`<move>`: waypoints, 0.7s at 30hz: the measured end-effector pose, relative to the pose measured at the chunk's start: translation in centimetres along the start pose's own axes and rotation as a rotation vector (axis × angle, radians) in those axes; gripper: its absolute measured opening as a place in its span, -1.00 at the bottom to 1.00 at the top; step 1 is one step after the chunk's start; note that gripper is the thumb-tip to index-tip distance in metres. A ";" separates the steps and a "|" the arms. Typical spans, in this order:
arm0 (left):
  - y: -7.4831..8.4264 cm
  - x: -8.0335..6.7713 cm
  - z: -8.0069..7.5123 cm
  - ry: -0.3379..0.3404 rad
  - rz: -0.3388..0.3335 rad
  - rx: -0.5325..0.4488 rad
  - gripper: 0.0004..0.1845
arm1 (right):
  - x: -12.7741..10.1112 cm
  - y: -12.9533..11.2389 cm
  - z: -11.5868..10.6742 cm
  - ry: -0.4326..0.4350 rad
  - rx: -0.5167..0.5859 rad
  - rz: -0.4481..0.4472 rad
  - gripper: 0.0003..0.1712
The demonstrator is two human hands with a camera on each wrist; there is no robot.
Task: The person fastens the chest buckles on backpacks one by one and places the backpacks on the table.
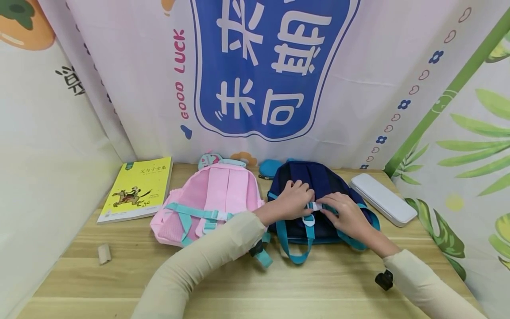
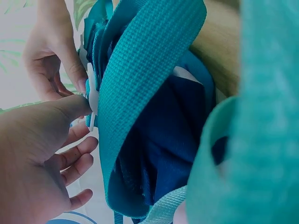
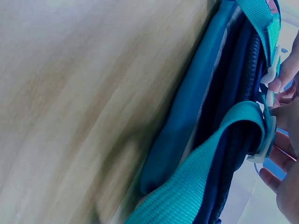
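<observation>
A navy backpack [image 1: 336, 184] with teal straps lies on the table, its strap side facing up. Across its middle runs a teal strap with a small white buckle [image 1: 316, 206]. My left hand [image 1: 292, 200] pinches the buckle's left end between thumb and fingers. From the other side my right hand [image 1: 345, 214] grips the right end. In the left wrist view a thumb presses the white buckle [image 2: 92, 95] at the edge, other fingers spread below. Fingers hide part of the buckle, so whether its halves are joined I cannot tell. A teal loop [image 1: 296, 259] hangs toward the front.
Left of the navy one lies a pink backpack [image 1: 235, 186] with teal straps, partly behind my left sleeve. A yellow book [image 1: 139, 186] and a small beige block [image 1: 104, 254] are farther left. At right sits a white case [image 1: 382, 199]. A printed curtain [image 1: 350, 110] stands behind.
</observation>
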State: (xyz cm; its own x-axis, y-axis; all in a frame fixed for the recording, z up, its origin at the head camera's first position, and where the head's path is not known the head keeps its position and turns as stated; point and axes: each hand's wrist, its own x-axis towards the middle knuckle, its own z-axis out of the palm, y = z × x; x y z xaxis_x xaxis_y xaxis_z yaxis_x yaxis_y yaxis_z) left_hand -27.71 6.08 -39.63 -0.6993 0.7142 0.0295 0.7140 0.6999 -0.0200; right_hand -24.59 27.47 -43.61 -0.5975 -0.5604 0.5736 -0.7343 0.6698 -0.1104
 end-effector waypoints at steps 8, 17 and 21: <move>0.1 -0.1 0.3 -0.026 -0.013 -0.012 -0.67 | -0.2 0.1 0.5 -0.006 0.015 0.001 -0.62; 0.0 -0.1 0.4 -0.046 -0.020 -0.014 -0.62 | -0.4 0.4 0.7 -0.004 0.020 -0.001 -0.64; 0.0 0.1 0.5 -0.059 -0.024 -0.018 -0.60 | -0.5 0.4 0.8 -0.010 0.029 0.005 -0.64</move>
State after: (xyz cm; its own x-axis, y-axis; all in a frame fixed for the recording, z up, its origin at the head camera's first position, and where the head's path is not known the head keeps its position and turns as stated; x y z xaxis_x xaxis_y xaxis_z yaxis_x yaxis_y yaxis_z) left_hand -27.77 6.12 -40.11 -0.7164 0.6971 -0.0288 0.6974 0.7167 -0.0017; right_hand -24.85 27.65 -44.54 -0.6043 -0.5619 0.5649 -0.7403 0.6581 -0.1372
